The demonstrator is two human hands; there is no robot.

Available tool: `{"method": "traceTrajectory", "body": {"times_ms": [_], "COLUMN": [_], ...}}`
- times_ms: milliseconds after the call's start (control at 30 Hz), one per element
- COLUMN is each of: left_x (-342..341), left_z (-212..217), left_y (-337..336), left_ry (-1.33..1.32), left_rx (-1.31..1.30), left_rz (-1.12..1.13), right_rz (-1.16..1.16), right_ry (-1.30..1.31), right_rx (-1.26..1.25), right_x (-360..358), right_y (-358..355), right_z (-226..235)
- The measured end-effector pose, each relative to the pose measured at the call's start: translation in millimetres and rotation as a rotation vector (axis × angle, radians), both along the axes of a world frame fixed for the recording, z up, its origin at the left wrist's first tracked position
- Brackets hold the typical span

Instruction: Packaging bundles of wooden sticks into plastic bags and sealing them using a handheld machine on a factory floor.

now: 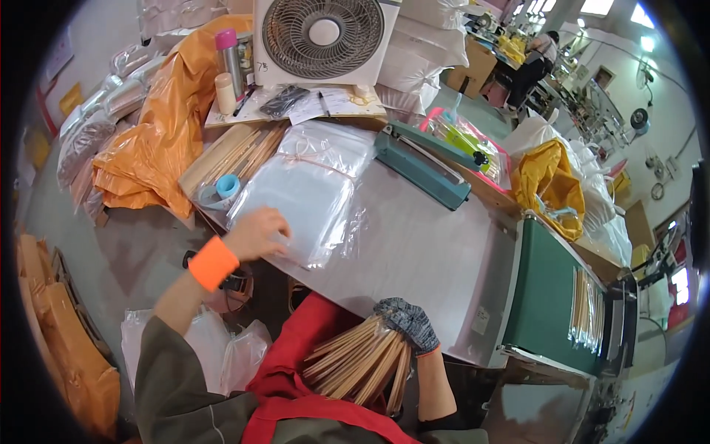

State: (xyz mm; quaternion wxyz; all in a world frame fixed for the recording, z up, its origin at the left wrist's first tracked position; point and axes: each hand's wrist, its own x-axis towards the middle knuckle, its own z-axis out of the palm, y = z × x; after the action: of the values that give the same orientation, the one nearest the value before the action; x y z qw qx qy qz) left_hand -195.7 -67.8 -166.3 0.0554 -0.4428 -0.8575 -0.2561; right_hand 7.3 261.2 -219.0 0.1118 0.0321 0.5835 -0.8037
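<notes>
My left hand (258, 233), bare with an orange wristband (213, 263), is over the near left edge of a stack of clear plastic bags (299, 196). Its fingers are loosely bent, with a gap between thumb and forefinger and nothing visible in them. A string lies across the upper part of the stack. In a grey knitted glove, my right hand (408, 323) grips one end of a bundle of thin wooden sticks (362, 362). Clear plastic shows around the gripped end. The sticks fan out toward my red apron (299, 348), below the table's front edge.
A green heat sealer (425, 166) sits beyond the bags. On the right, a green conveyor belt (543, 288) carries bagged sticks (586, 311). A fan (323, 37), blue tape roll (227, 186) and loose sticks (244, 159) stand or lie at the back. Another person (540, 63) is far off.
</notes>
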Motion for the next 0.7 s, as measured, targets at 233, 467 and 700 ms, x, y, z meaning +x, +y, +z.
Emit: {"method": "traceTrajectory", "body": {"times_ms": [233, 467, 700], "left_x": [-25.8, 94.2, 150.8], "left_z": [-44.6, -129.3, -57.7], "left_y": [55.2, 134.3, 123.2], "left_ry": [-0.328, -1.148, 0.068], "left_rx": [0.068, 0.727, 0.662], "left_rz": [-0.277, 0.092, -0.014], "right_rz": [0.047, 0.22, -0.178], "right_ry": [0.116, 0.362, -0.093], "right_rx": [0.16, 0.317, 1.064], "right_x": [-3.8, -22.9, -30.0], "right_y": [4.6, -33.7, -77.0], "right_z": [-5.9, 7.2, -3.0]}}
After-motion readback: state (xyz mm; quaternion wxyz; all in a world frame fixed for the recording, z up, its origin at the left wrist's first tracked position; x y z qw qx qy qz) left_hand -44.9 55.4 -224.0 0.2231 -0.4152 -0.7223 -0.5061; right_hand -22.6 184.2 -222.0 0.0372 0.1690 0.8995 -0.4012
